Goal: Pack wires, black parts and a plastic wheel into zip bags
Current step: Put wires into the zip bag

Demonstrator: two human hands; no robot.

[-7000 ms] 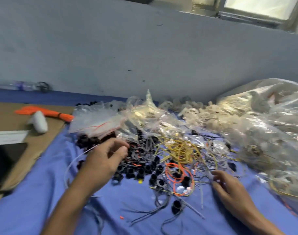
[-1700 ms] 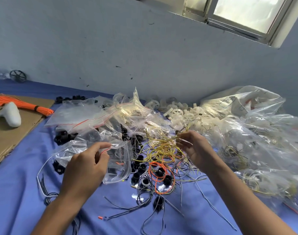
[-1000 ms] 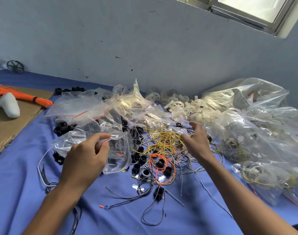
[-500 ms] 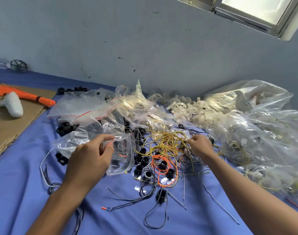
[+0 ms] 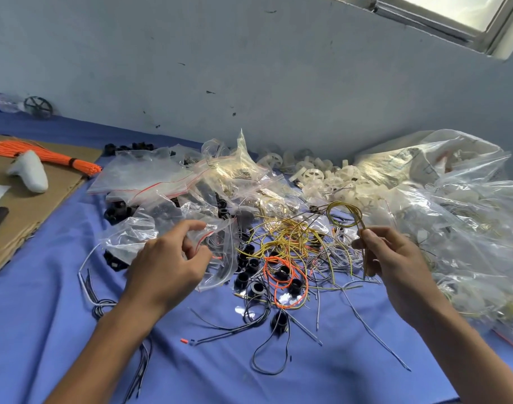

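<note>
- The left hand (image 5: 167, 263) pinches the rim of a clear zip bag (image 5: 220, 258) between thumb and fingers. The bag is lifted slightly off the blue-covered bench (image 5: 45, 330). Gripping it at the mouth probably keeps the opening ready to take a wire.
- The right hand (image 5: 395, 258) pinches a folded bunch of yellow wire (image 5: 348, 206) between thumb and forefinger. The loop stands above the fingers and the tails hang below. Doubling it over seems meant to make it short enough for the bag.
- That wire is raised just above the tangled wire pile (image 5: 287, 234) and is well apart from the bag, so I judge it is not yet packed.
- Black parts (image 5: 256, 288) lie loose between the two hands, some inside an orange wire (image 5: 267, 269). The plastic wheels (image 5: 313, 176) are heaped against the wall. Both are in easy reach for later picks.
- Spare zip bags (image 5: 150, 176) are stacked at the back left, and large clear sacks (image 5: 453, 199) are bunched at the right.
- Something thin shows through the held bag, but I cannot tell what it is.
</note>
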